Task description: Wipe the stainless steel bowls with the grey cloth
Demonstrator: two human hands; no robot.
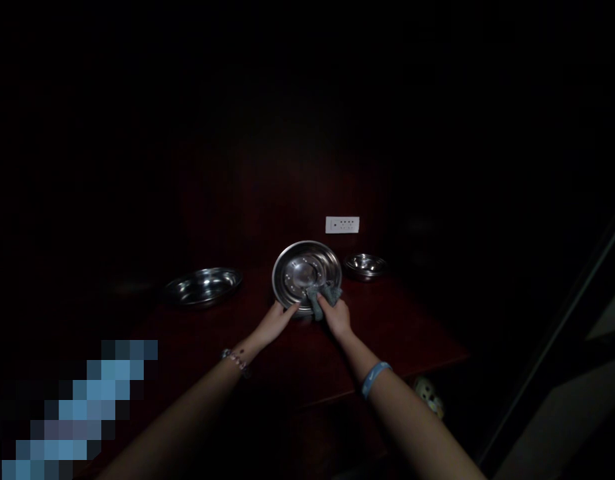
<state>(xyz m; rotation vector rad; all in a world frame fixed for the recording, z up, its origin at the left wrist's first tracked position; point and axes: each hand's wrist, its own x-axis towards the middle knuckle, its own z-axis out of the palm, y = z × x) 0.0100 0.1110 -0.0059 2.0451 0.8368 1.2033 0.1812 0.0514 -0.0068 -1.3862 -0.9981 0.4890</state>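
Observation:
A round steel bowl is tilted up, its shiny inside facing me. My left hand grips its lower left rim, thumb on the near side and the other fingers hidden behind. In my right hand a grey-green cloth is bunched, pressed against the bowl's lower right inside and rim. Whether the bowl's underside touches the table is hidden from me.
A wide steel dish lies left on the dark red table. Shallow steel bowls, seemingly stacked, stand right. Behind is a white socket panel. Below the table's front edge, right, shows a pale patterned object. Surroundings are very dark.

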